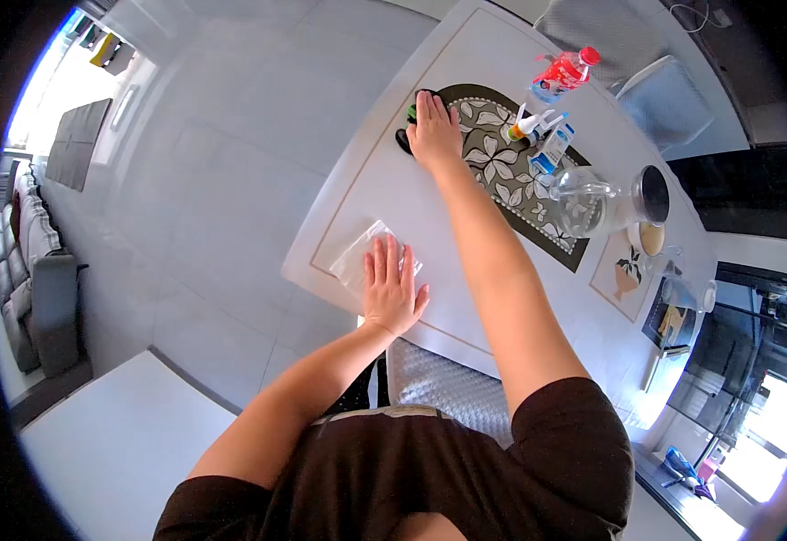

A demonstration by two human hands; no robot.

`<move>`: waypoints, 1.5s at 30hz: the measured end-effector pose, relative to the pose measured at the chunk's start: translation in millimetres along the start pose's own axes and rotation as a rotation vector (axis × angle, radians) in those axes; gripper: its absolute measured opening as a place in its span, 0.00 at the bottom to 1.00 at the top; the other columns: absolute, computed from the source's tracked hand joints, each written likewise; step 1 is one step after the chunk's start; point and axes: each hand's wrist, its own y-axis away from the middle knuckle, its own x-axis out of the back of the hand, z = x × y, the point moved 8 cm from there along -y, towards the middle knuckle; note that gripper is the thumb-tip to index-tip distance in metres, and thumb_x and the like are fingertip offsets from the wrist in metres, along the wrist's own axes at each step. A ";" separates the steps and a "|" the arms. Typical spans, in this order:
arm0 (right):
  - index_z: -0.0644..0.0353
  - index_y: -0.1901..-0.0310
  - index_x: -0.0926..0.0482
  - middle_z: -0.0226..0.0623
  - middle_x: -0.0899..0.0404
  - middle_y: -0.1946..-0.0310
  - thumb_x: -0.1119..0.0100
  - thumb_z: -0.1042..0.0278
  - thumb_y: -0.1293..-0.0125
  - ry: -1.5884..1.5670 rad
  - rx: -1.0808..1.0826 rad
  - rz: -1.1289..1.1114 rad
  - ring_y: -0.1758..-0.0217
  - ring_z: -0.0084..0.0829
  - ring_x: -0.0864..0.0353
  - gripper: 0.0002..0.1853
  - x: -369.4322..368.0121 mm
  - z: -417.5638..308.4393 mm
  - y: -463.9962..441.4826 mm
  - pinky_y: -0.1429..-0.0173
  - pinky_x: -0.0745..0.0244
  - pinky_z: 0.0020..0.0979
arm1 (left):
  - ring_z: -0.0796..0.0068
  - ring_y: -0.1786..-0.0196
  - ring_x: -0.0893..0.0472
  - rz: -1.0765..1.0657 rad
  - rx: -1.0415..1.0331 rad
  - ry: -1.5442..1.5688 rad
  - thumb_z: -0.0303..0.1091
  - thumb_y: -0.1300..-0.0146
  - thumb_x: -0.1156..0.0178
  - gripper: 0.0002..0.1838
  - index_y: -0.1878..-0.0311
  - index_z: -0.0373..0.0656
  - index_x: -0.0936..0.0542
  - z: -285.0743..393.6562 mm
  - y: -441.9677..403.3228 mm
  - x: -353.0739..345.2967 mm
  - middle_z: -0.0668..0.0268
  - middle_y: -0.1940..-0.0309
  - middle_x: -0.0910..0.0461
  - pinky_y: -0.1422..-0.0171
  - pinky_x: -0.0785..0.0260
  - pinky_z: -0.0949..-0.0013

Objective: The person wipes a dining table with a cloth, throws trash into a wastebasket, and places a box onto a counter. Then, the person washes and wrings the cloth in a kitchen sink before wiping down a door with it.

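My left hand (391, 289) lies flat with its fingers stretched out, pressing on a clear, creased plastic bag (351, 265) near the table's edge. Part of the bag is hidden under the palm. Farther along the same edge, my right hand (436, 133) reaches over a black object with green parts (404, 141) that looks like scissors handles. Its fingers are extended and cover most of that object, beside a dark placemat (494, 155) with white flowers.
On the placemat stand a red-labelled bottle (560, 76), a small white-and-orange bottle (524, 126), a blue-and-white box (552, 149) and a glass jug (583, 203). Beyond are a bowl (651, 238) and a clear pitcher (686, 293). A padded chair (447, 377) sits under the near edge.
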 end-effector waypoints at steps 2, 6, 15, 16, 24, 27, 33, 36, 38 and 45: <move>0.63 0.29 0.47 0.43 0.41 0.29 0.54 0.59 0.35 0.034 -0.039 -0.050 0.26 0.39 0.44 0.34 -0.2 0.3 1.0 0.25 0.52 0.49 | 0.33 0.25 0.60 -0.001 -0.003 0.008 0.48 0.40 0.45 0.42 0.29 0.33 0.46 0.4 0.7 1.4 0.39 0.27 0.57 0.25 0.66 0.36; 0.65 0.30 0.47 0.46 0.41 0.30 0.52 0.59 0.33 0.003 -0.027 -0.048 0.26 0.42 0.44 0.34 4.7 -4.5 48.4 0.25 0.52 0.49 | 0.33 0.25 0.62 -0.041 0.007 0.018 0.49 0.40 0.45 0.42 0.28 0.33 0.46 0.3 -5.3 0.9 0.40 0.26 0.58 0.25 0.66 0.35; 0.66 0.31 0.45 0.48 0.40 0.31 0.50 0.59 0.35 0.013 -0.052 0.035 0.26 0.43 0.44 0.34 3.9 0.8 12.0 0.25 0.51 0.49 | 0.33 0.25 0.60 -0.052 0.005 -0.001 0.48 0.40 0.45 0.42 0.29 0.33 0.45 1.4 -1.1 2.8 0.38 0.27 0.57 0.26 0.63 0.34; 0.66 0.31 0.44 0.48 0.40 0.31 0.49 0.60 0.36 -0.022 -0.036 0.009 0.26 0.43 0.44 0.34 5.2 -3.4 24.3 0.25 0.50 0.49 | 0.33 0.25 0.59 -0.057 0.007 -0.001 0.48 0.40 0.45 0.41 0.29 0.33 0.45 1.4 -3.2 3.1 0.38 0.27 0.57 0.26 0.63 0.34; 0.61 0.34 0.38 0.42 0.36 0.32 0.47 0.69 0.40 -0.167 0.021 -0.002 0.27 0.41 0.41 0.31 30.3 -17.9 115.7 0.25 0.50 0.49 | 0.41 0.23 0.58 -0.094 -0.003 0.030 0.44 0.40 0.46 0.41 0.29 0.32 0.47 0.5 -5.1 -1.7 0.43 0.26 0.56 0.23 0.65 0.41; 0.57 0.33 0.36 0.38 0.39 0.30 0.45 0.71 0.43 -0.115 -0.064 -0.032 0.25 0.37 0.44 0.32 47.3 -1.2 159.8 0.24 0.53 0.50 | 0.44 0.23 0.58 -0.090 -0.025 0.107 0.41 0.39 0.47 0.40 0.29 0.30 0.48 1.4 -1.4 4.1 0.45 0.26 0.55 0.22 0.64 0.44; 0.60 0.31 0.41 0.40 0.44 0.27 0.50 0.72 0.41 0.063 -0.519 -0.099 0.22 0.38 0.51 0.33 79.9 65.7 248.3 0.22 0.62 0.51 | 0.42 0.23 0.58 0.254 -0.145 0.384 0.33 0.40 0.44 0.42 0.27 0.30 0.52 20.8 -67.3 73.7 0.44 0.25 0.57 0.23 0.65 0.45; 0.61 0.32 0.40 0.41 0.44 0.28 0.52 0.71 0.40 0.058 -0.531 -0.027 0.23 0.40 0.51 0.32 84.5 70.6 260.1 0.22 0.62 0.52 | 0.42 0.25 0.53 0.439 -0.130 0.316 0.37 0.38 0.44 0.41 0.27 0.32 0.51 31.1 -146.3 106.4 0.46 0.27 0.52 0.23 0.60 0.47; 0.61 0.33 0.39 0.42 0.42 0.28 0.54 0.70 0.39 0.034 -0.542 0.018 0.23 0.41 0.49 0.30 85.4 69.9 259.5 0.22 0.60 0.52 | 0.43 0.29 0.45 0.487 -0.092 0.246 0.37 0.41 0.42 0.41 0.29 0.31 0.47 34.8 -190.7 110.3 0.48 0.29 0.47 0.25 0.55 0.48; 0.62 0.33 0.37 0.42 0.40 0.29 0.54 0.69 0.39 0.025 -0.541 0.061 0.24 0.42 0.46 0.29 91.7 67.8 263.1 0.23 0.57 0.51 | 0.49 0.38 0.35 0.593 -0.031 0.133 0.38 0.46 0.41 0.41 0.31 0.31 0.43 46.6 -283.7 113.2 0.51 0.32 0.42 0.34 0.41 0.52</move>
